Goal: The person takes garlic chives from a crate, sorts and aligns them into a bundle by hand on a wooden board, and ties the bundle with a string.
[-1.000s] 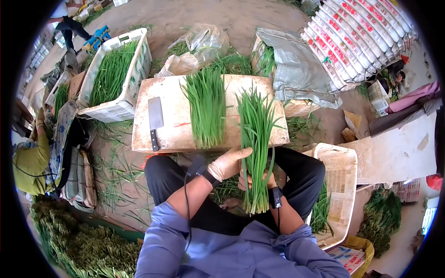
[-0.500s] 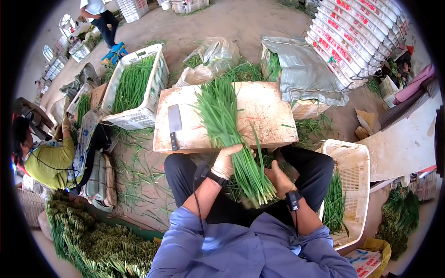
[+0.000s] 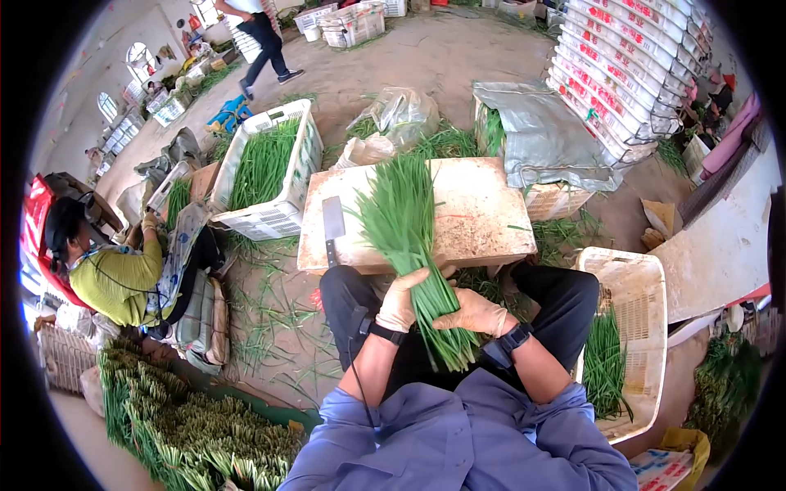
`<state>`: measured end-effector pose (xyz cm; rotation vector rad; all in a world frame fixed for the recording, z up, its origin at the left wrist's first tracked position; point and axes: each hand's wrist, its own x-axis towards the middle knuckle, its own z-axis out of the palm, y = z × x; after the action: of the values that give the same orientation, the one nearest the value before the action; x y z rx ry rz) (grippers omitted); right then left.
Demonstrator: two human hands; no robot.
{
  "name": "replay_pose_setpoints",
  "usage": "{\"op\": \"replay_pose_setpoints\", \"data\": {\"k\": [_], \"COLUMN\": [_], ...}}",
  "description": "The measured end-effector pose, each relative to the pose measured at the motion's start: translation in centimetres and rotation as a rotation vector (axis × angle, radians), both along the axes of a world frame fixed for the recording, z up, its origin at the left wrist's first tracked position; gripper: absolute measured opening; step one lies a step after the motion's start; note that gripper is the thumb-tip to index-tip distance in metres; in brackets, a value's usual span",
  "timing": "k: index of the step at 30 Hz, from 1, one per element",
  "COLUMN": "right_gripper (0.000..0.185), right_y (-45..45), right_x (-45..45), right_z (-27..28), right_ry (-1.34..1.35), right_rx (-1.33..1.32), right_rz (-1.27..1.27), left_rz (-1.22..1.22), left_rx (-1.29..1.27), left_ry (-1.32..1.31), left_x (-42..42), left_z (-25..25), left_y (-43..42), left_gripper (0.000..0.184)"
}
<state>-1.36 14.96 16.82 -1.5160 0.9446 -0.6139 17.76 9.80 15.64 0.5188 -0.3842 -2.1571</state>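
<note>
A single thick bunch of long green stalks [image 3: 401, 213] slants from the worn white block [image 3: 483, 213] down over my lap. My gloved left hand [image 3: 401, 301] is wrapped round the left side of its middle. Lower on the right side, my gloved right hand [image 3: 473, 313] closes round the same bunch, just above the cut ends. The leafy tops rest on the block. A cleaver [image 3: 333, 225] lies on the block's left part, its black handle toward me.
White crates of greens stand at the left [image 3: 274, 159] and right [image 3: 626, 344]. Tied bundles [image 3: 188, 409] are heaped lower left. A co-worker [image 3: 119, 274] sits at the left; another person [image 3: 262, 41] walks behind. Stacked white boxes [image 3: 622, 74] stand back right.
The two portions of stalks have come together into one bunch. My right hand, apart from the stalks half a second ago, has closed on them. The view has swung left, and the distant person has walked right.
</note>
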Motion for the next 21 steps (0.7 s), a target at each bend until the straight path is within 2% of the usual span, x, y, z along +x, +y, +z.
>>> {"op": "replay_pose_setpoints", "data": {"k": [1,4,8,9,10,12,13,14,16,18,19,20,21], "right_gripper": [0.064,0.067,0.077,0.083,0.078,0.062,0.053,0.051,0.048,0.047,0.038,0.034,0.03], "right_y": [0.2,0.0,-0.1,0.2,-0.8,-0.5,-1.2,-1.8,-1.9,-2.8,-3.2,-3.4,-3.5], "right_x": [-0.4,-1.1,-1.9,-1.8,-1.9,-1.3,-0.6,0.0,2.5,4.2,4.9,4.8,4.7], "right_z": [0.2,0.8,0.3,0.7,0.6,1.5,2.1,2.7,5.4,5.0,4.1,3.5,3.6], "right_ry": [-0.035,0.043,0.129,0.164,0.321,0.265,0.28,0.18,0.409,0.553,0.558,0.422,0.287], "right_rx": [0.074,0.17,0.147,0.037,0.006,-0.12,-0.162,-0.163,-0.43,-0.409,-0.5,-0.407,-0.313], "right_rz": [0.052,0.14,0.14,0.079,0.07,-0.285,-0.379,-0.388,-0.429,-0.418,-0.486,-0.52,-0.548], "left_rz": [-0.016,-0.05,0.032,0.109,0.111,0.116,0.137,0.147,0.167,0.207,0.223,0.24,0.268], "left_rx": [-0.048,-0.126,-0.102,-0.082,-0.054,0.004,-0.025,-0.056,-0.117,-0.13,-0.119,-0.108,-0.097], "left_ry": [0.079,0.263,0.216,0.149,0.087,-0.036,-0.044,-0.055,-0.074,-0.061,-0.078,-0.093,-0.102], "left_x": [0.1,0.5,0.7,0.5,0.8,1.5,1.5,1.5,1.1,0.7,0.7,0.8,0.9], "left_z": [0.7,-0.7,-3.3,-1.8,-2.1,-3.8,-4.5,-5.2,-5.2,-4.6,-3.8,-3.1,-2.2], "left_y": [0.5,0.8,1.3,1.9,1.9,1.3,1.1,0.9,0.9,1.2,1.5,1.8,2.1], "left_gripper": [0.078,0.079,0.076,0.061,0.054,0.042,0.029,0.031,0.034,0.037,0.036,0.036,0.028]}}
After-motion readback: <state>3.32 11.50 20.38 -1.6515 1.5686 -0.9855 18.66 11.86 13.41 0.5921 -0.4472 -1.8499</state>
